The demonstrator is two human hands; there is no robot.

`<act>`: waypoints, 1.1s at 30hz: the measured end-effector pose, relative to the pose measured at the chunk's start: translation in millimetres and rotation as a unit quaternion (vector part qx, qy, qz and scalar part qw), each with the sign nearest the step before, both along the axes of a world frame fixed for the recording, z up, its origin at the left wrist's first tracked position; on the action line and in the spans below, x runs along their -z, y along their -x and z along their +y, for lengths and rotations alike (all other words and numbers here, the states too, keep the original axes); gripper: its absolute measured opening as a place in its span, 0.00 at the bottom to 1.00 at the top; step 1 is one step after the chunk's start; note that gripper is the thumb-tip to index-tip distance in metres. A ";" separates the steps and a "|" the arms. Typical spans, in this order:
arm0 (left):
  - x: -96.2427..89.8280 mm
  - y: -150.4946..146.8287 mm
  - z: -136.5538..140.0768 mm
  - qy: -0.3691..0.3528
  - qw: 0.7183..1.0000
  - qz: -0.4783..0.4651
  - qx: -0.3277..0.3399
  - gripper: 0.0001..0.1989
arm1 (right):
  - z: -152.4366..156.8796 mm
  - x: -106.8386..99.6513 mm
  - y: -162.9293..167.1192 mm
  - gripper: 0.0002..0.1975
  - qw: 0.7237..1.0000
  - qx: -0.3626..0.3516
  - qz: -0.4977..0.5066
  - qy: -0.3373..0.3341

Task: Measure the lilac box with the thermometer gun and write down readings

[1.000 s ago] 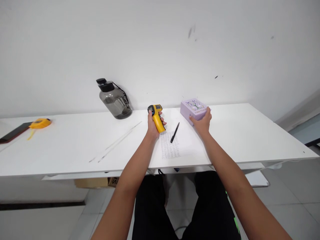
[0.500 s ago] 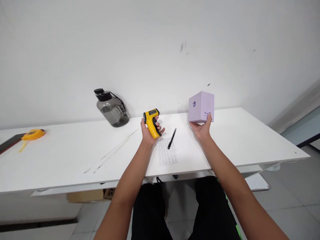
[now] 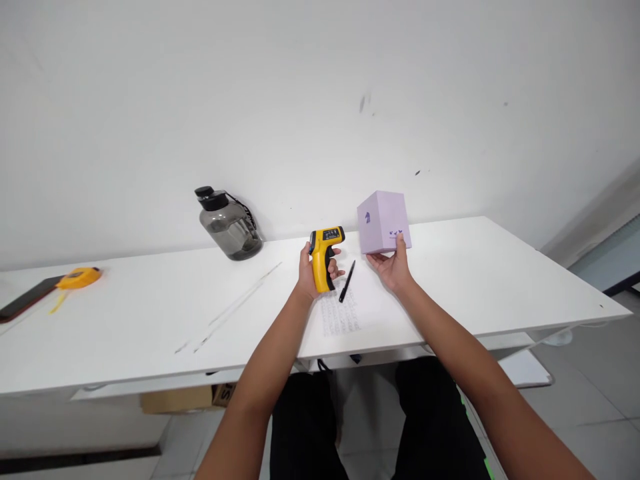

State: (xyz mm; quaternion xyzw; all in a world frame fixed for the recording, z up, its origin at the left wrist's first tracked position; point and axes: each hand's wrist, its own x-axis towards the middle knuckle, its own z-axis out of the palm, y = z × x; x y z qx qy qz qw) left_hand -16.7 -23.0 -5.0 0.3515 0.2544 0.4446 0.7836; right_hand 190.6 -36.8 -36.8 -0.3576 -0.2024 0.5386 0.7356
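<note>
My left hand (image 3: 309, 270) is wrapped round the handle of a yellow and black infrared thermometer (image 3: 321, 263), its display side up. In my right hand (image 3: 394, 269) is a light purple box (image 3: 393, 215) with dark purple printing, held from below with the thumb on its front face. Both things are raised over the back part of the desk, apart from each other. Between the hands a black pen (image 3: 347, 281) lies on a sheet of paper with rows of handwriting (image 3: 341, 317).
A grey see-through bottle (image 3: 230, 230) with a black cap stands against the wall. At the far left, a yellow tape measure (image 3: 80, 277) touches a dark flat object (image 3: 30, 298). The white desk (image 3: 465, 280) ends at an edge before my legs, with a cardboard box (image 3: 177, 399) beneath.
The box has moved left and slightly down. The thermometer has shifted right and turned more upright, so the two are closer together. The view has also shifted a little.
</note>
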 end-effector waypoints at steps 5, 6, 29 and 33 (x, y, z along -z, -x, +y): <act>1.8 0.0 1.6 -0.008 1.000 0.008 -0.003 0.39 | -5.7 -3.4 11.1 0.32 0.998 -0.012 0.060 0.001; 2.4 0.1 2.1 -0.010 1.000 0.007 -0.003 0.38 | -6.2 -3.0 12.5 0.32 0.998 -0.018 0.062 0.000; 2.0 -1.7 1.0 -0.005 1.000 0.004 -0.005 0.37 | -17.0 -4.1 21.1 0.27 0.986 -0.167 0.028 0.006; 1.4 -1.7 0.9 -0.005 1.000 0.001 -0.008 0.37 | -16.9 -3.6 20.8 0.28 0.984 -0.176 0.026 0.006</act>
